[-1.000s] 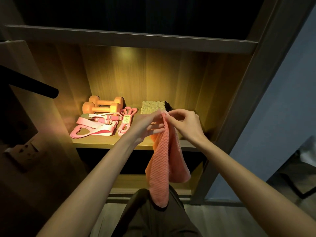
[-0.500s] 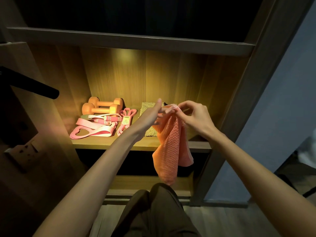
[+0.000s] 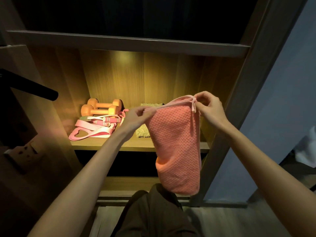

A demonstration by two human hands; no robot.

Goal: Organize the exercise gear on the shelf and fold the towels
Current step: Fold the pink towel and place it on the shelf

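While two orange dumbbells [image 3: 99,111] sit on the shelf [image 3: 141,144], the left hand [image 3: 135,118] and right hand [image 3: 212,108] each pinch a top corner of one coral, waffle-textured towel [image 3: 174,142] hanging doubled.

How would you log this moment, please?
step: folding | left grip: pinches coral towel | right grip: pinches coral towel | dumbbells: shelved
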